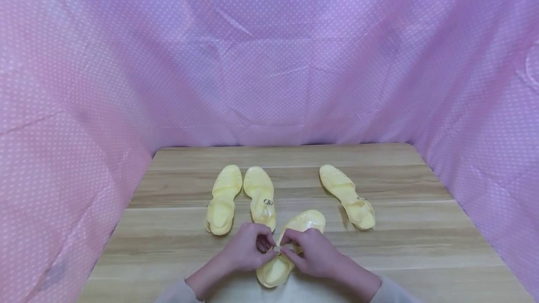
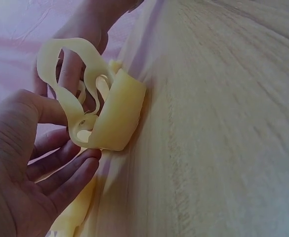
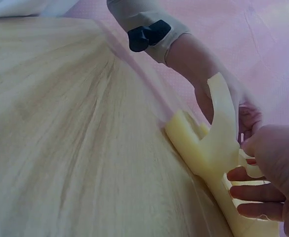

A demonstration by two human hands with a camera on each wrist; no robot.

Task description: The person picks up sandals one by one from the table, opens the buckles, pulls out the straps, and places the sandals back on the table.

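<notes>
A yellow jelly sandal (image 1: 310,220) lies on the tabletop, its toe pointing away to the right and its heel nearest me. Over its ankle part, my left hand (image 1: 251,250) and right hand (image 1: 315,252) meet from either side. The left thumb and forefinger pinch the strap near a small buckle (image 1: 277,248). From the right, my other thumb and forefinger pinch the strap by the same buckle. In the left wrist view the ankle strap (image 2: 48,64) loops up above the heel (image 2: 122,113). The right wrist view shows the sandal's side (image 3: 216,153); fingers partly hide the buckle.
Behind my left hand, two more yellow sandals lie side by side, one at left (image 1: 227,183) and one beside it (image 1: 258,183). Another yellow sandal (image 1: 337,181) lies at the right. Pink dotted cloth (image 1: 269,83) hangs around the wooden table (image 1: 177,247).
</notes>
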